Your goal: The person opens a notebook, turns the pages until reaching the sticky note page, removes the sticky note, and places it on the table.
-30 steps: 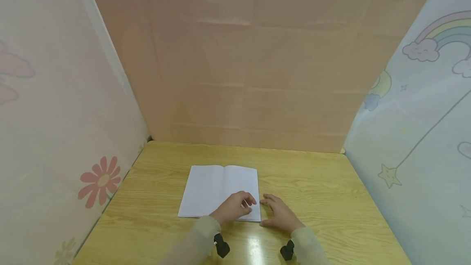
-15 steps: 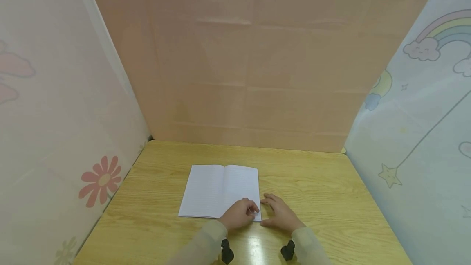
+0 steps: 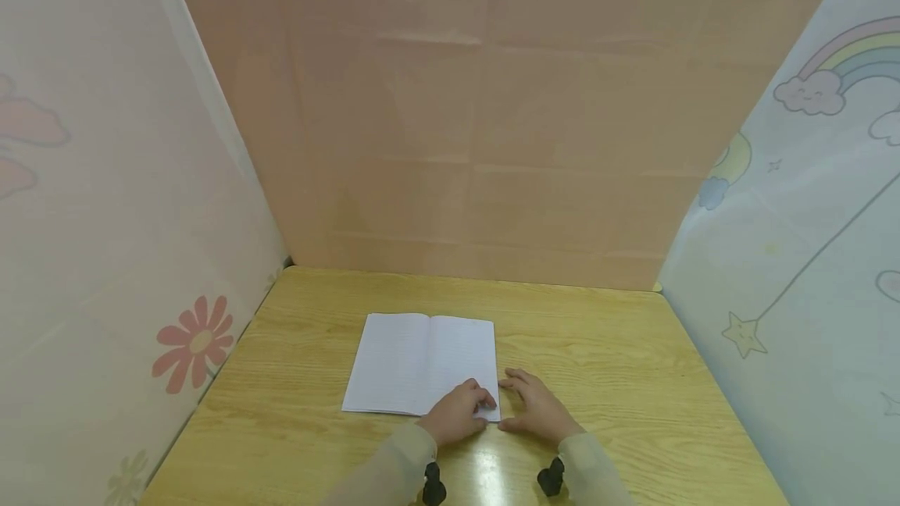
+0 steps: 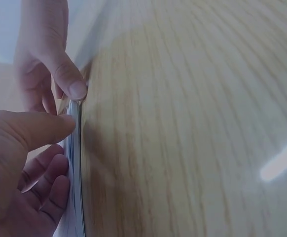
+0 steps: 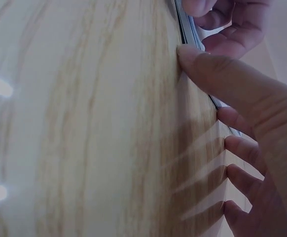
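Note:
An open notebook [image 3: 394,365] with lined white pages lies flat on the table. My left hand [image 3: 453,412] is over its lower right corner, fingers loosely bent above the right page. In the left wrist view the left thumb [image 4: 50,129] touches the page edges, with a gap between it and the visible fingers [image 4: 47,182]. No lifted page shows. My right hand [image 3: 537,408] rests beside the notebook's right edge. Its thumb [image 5: 207,66] touches the corner, and its spread fingertips [image 5: 239,150] stand along that side on the wood.
The wood-grain table [image 3: 605,350] extends around the notebook. A tan backdrop [image 3: 478,139] rises behind it. A flowered panel [image 3: 141,201] stands on the left and a rainbow-patterned panel [image 3: 794,240] on the right. Light glares off the table near its front.
My left hand has moved right and down across the page to the lower right corner, and its thumb has come down to the edge. The right hand and notebook have stayed in place.

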Action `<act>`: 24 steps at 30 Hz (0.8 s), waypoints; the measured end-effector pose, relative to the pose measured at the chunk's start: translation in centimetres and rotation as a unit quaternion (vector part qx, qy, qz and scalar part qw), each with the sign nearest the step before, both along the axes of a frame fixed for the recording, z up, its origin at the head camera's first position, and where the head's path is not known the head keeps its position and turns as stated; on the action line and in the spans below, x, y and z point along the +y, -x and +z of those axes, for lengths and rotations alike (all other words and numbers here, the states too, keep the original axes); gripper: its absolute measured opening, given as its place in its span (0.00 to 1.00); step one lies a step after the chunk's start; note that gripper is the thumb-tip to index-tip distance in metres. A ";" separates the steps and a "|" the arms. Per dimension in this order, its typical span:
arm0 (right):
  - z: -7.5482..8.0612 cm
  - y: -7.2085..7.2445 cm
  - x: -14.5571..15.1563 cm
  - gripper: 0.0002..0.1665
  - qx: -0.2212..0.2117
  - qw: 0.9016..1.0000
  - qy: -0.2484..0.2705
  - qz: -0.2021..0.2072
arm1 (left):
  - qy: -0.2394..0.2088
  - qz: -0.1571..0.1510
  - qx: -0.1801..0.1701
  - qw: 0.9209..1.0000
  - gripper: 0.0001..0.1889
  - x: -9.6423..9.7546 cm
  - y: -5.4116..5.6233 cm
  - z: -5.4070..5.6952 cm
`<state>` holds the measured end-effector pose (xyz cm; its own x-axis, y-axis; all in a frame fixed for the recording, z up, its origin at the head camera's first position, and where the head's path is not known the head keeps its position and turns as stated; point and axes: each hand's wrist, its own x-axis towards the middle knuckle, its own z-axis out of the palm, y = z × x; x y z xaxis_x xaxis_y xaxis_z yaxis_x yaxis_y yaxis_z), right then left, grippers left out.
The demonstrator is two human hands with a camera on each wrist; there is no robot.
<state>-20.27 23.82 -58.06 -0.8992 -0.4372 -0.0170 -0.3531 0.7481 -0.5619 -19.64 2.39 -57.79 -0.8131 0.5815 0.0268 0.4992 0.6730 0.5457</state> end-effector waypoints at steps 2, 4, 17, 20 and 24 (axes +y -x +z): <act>0.1 0.0 0.0 0.43 -0.006 1.000 0.002 -0.002 | 0.005 0.000 0.007 1.000 0.11 0.1 0.1 -0.1; 0.2 0.0 0.0 0.43 -0.013 1.000 0.005 -0.003 | 0.010 0.004 0.009 1.000 0.11 0.2 0.1 -0.1; 0.2 0.0 0.1 0.44 -0.012 1.000 0.004 -0.001 | -0.015 0.004 -0.020 1.000 0.09 -0.1 0.6 0.1; 0.3 0.0 0.1 0.44 -0.015 1.000 0.004 0.000 | -0.016 0.003 -0.020 1.000 0.07 -0.1 0.6 0.3; 0.4 0.0 0.1 0.44 -0.016 1.000 0.003 0.001 | -0.016 0.011 -0.023 1.000 0.08 -0.1 0.6 0.6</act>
<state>-20.23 23.88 -57.67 -0.8978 -0.4384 -0.0431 -0.3360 0.7447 -0.5766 -20.24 2.32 -57.23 -0.8263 0.5631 0.0078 0.4591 0.6655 0.5885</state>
